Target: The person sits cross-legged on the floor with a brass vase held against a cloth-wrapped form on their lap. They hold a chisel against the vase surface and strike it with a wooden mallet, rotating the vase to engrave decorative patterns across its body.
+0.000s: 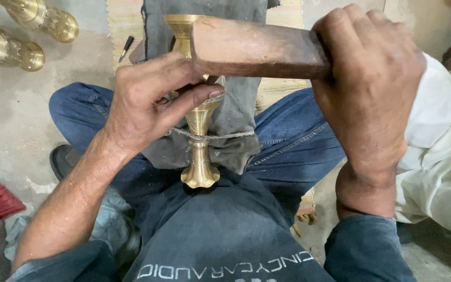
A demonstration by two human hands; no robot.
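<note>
Brass stand [199,130] lies across the person's lap, tied with cord onto grey cloth [236,120]; left hand [150,99] pinches a small tool against its stem, right hand [371,83] grips a wooden mallet [257,48] raised above; work looks midway, two brass pieces [22,31] lying on the floor

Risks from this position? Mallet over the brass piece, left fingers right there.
1. The left hand pinches the brass piece directly under the wooden mallet; a stray blow would likely hit the fingers.
2. The piece rests on cloth over the lap, tied only by a cord; it might shift or roll under a strike.
</note>
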